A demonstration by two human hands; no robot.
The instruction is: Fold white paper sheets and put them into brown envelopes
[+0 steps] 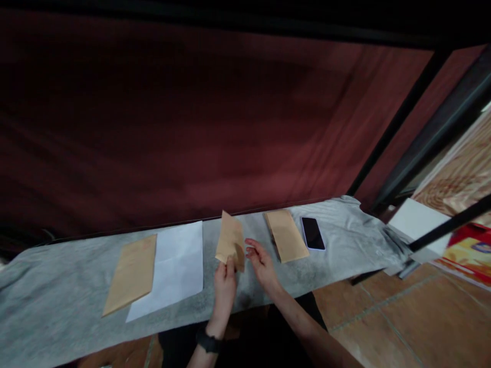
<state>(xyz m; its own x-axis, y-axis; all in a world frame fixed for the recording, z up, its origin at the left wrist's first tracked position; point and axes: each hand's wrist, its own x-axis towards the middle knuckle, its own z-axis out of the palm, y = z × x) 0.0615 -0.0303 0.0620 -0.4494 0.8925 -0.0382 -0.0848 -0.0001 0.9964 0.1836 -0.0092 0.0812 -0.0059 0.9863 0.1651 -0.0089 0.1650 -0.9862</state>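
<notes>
My left hand (225,282), with a dark band at the wrist, grips the lower end of a small brown envelope (231,235), which is lifted and tilted above the cloth. Just to its right, my right hand (262,263) has its fingers apart and holds nothing; its fingertips are close to the envelope's edge. Further right lies a pile of brown envelopes (287,236). On the left, a larger brown envelope (132,271) overlaps the edge of some white paper sheets (178,266).
A grey cloth (69,286) covers the long narrow table. Near its right end lies a phone (313,233) with a dark screen. A dark red curtain (215,128) hangs behind, and a black metal post (399,122) rises at right. White and red boxes (470,253) stand beyond the table.
</notes>
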